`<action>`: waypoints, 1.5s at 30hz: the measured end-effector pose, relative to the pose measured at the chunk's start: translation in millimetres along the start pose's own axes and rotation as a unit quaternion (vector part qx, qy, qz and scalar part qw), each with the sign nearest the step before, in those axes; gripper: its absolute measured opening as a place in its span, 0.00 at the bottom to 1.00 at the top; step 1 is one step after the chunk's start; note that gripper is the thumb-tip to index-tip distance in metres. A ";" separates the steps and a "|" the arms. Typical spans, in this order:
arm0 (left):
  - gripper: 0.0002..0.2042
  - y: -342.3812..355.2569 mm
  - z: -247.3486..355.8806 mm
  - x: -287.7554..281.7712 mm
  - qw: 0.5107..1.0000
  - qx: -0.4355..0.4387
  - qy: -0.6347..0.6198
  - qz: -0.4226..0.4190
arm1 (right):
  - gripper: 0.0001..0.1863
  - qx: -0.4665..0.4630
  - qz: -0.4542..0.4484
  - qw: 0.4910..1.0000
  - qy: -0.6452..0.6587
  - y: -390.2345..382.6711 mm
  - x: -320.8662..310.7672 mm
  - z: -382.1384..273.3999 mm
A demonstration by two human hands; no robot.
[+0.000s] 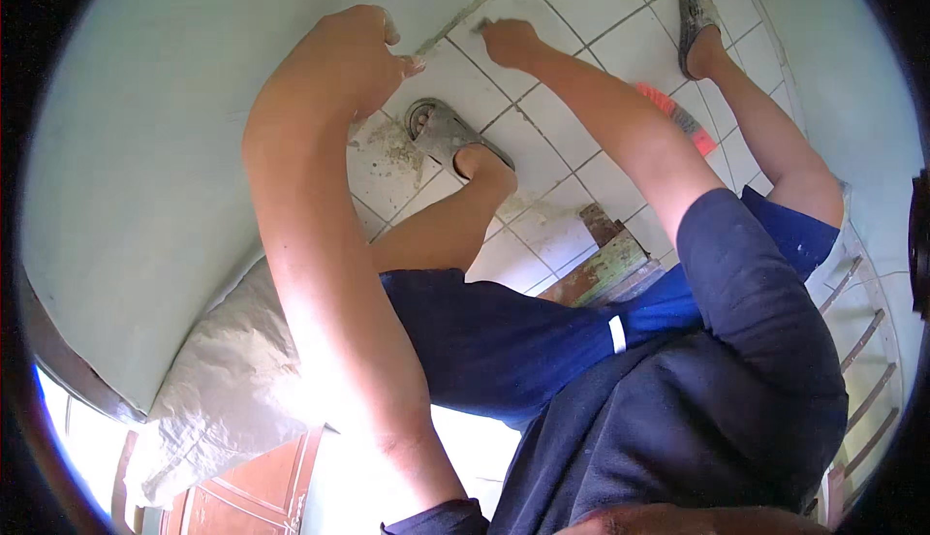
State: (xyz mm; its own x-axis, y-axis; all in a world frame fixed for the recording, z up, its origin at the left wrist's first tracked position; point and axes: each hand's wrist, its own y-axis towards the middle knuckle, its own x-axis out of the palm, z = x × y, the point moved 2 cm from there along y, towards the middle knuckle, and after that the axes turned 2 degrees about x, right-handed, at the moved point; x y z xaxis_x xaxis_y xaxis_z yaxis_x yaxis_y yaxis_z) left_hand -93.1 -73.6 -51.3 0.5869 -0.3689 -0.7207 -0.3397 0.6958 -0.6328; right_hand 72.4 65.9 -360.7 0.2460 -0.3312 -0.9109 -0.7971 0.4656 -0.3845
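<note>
My left hand (358, 60) is curled close against the pale green wall (155, 99), its fingertips smeared whitish; whatever it holds is hidden. Farther along, beside the line where wall meets floor, my right hand (509, 43) has its fingers bent round a small greyish thing (481, 25) that is too small to name. Below both hands are white square floor tiles (572, 89) with grey stains near the wall. My sandalled left foot (436, 133) rests between my forearms; the right one (699, 31) is farther right. An orange and grey item (683, 118) lies beside my right forearm.
A worn green-painted wooden piece (601, 268) is under my legs. A crumpled pale sheet (213, 380) lies along the wall at lower left, near a brown panelled door (242, 487). Metal rungs (862, 380) stand at the right edge, beside another pale wall (843, 89).
</note>
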 end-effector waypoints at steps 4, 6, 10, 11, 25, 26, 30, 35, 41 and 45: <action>0.24 2.1 -1.3 -1.8 1.000 0.015 0.006 0.012 | 0.11 0.000 -0.131 0.990 -0.050 -13.5 15.4 -10.5; 0.24 3.3 -1.8 1.6 1.000 0.018 0.012 0.006 | 0.11 0.023 -0.076 0.997 -0.017 -9.9 17.0 -17.7; 0.24 1.6 -5.2 6.6 0.999 0.026 0.036 0.018 | 0.10 0.031 -0.017 0.999 0.008 11.9 16.2 -29.2; 0.24 1.2 -6.2 6.2 0.999 0.026 0.035 0.024 | 0.10 0.019 0.018 1.000 0.010 13.4 15.1 -30.2; 0.25 1.5 -10.9 7.9 0.999 0.031 0.028 0.017 | 0.08 0.018 -0.014 1.000 0.005 -110.4 48.5 -8.6; 0.25 1.5 -11.5 8.3 0.999 0.027 0.026 0.019 | 0.08 0.005 0.021 1.000 -0.002 -91.9 43.9 -11.1; 0.24 1.8 -6.9 6.1 0.999 0.034 0.021 0.028 | 0.07 -0.019 0.072 0.997 -0.003 -40.5 31.3 -16.2; 0.24 5.2 4.5 0.8 0.998 0.044 0.050 0.024 | 0.07 0.022 -0.044 0.998 -0.030 -98.2 47.7 -0.5; 0.24 1.7 2.2 6.4 0.999 0.035 0.037 0.001 | 0.10 0.083 -0.032 0.996 -0.006 -129.7 51.9 38.6; 0.24 -1.6 5.8 5.0 0.999 0.024 0.048 0.004 | 0.12 0.100 0.002 0.995 -0.016 -50.4 19.0 65.9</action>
State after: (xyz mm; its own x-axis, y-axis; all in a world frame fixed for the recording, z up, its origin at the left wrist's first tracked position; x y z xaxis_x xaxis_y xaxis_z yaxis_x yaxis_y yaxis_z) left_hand -85.3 -73.0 -52.3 0.5103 -0.4182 -0.7515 -0.3073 0.7275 -0.6135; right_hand 153.6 90.2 -368.5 0.2637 -0.3046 -0.9153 -0.6734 0.6212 -0.4007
